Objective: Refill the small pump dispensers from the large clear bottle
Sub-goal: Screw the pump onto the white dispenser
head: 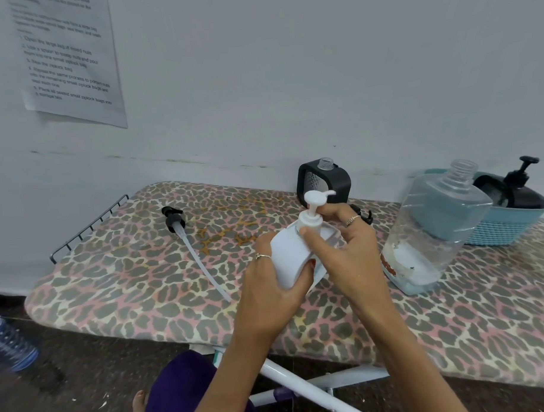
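Dispenser: white, small, held tilted over the board, approx. centre of view, clear of the cover.

Left hand: wrapped round dispenser body from below/left, thumb across the front. Firm grasp.

Right hand: fingers pinched on the pump collar at the neck, thumb in front, others behind. Looks like the pump is being screwed on or off; can't tell which.

Handling, judged: plastic body is light, stiff-ish, prob. gives a little if squeezed. Smooth, so slippery if liquid has run down it. Best hold as now: body in one palm, collar in fingertips, not the nozzle, which would flex.

Big bottle: clear, uncapped, standing just right of the right hand, not touching. Liquid inside, so heavier; hold w/ whole hand round the body when pouring.

Also: black pump w/ long tube lies loose on the board, left of the hands. Black dispenser, neck open, stands behind. Basket far right holds another black pump unit.
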`<action>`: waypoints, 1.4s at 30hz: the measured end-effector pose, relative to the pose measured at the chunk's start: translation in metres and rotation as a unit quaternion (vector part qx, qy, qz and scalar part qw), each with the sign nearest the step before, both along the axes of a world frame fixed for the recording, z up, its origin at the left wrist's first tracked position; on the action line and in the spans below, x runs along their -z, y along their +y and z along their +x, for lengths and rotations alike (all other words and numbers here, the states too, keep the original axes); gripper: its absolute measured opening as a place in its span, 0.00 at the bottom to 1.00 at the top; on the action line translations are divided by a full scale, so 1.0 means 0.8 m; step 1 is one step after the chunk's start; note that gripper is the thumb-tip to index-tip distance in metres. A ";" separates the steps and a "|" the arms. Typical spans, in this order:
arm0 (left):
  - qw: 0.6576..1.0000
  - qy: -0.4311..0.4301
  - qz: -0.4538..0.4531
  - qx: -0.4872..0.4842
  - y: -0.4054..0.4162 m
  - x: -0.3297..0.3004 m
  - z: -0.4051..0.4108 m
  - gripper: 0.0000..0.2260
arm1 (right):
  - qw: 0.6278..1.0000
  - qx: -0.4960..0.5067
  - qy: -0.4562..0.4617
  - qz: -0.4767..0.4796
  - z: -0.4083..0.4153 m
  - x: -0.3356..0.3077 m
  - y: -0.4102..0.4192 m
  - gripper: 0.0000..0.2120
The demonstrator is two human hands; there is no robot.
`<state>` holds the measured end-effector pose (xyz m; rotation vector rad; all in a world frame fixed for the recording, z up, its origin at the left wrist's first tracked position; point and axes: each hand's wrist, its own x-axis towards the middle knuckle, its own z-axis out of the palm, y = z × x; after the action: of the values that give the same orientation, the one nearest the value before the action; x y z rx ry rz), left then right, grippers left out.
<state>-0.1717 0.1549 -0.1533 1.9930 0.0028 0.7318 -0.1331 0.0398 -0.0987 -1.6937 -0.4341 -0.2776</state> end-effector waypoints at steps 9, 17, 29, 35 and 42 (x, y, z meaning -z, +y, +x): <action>1.000 0.002 0.001 -0.003 -0.001 -0.002 0.000 0.24 | 0.999 0.028 -0.023 0.024 0.003 0.006 0.009 0.12; 1.000 0.003 0.009 -0.011 -0.001 -0.002 0.002 0.24 | 0.997 -0.076 -0.015 0.013 0.002 -0.002 -0.011 0.15; 1.000 -0.002 0.018 -0.007 0.000 -0.001 0.001 0.24 | 0.998 0.004 0.016 0.064 0.008 -0.004 0.003 0.12; 1.000 -0.004 0.010 -0.002 0.000 0.000 0.001 0.23 | 1.000 -0.010 -0.013 0.023 0.005 -0.002 0.000 0.15; 1.000 -0.011 0.009 -0.004 0.001 0.001 0.003 0.24 | 0.991 -0.133 0.000 -0.009 0.006 -0.013 -0.017 0.17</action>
<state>-0.1689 0.1554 -0.1539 2.0039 -0.0084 0.7605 -0.1283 0.0260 -0.0886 -1.6311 -0.6566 -0.0790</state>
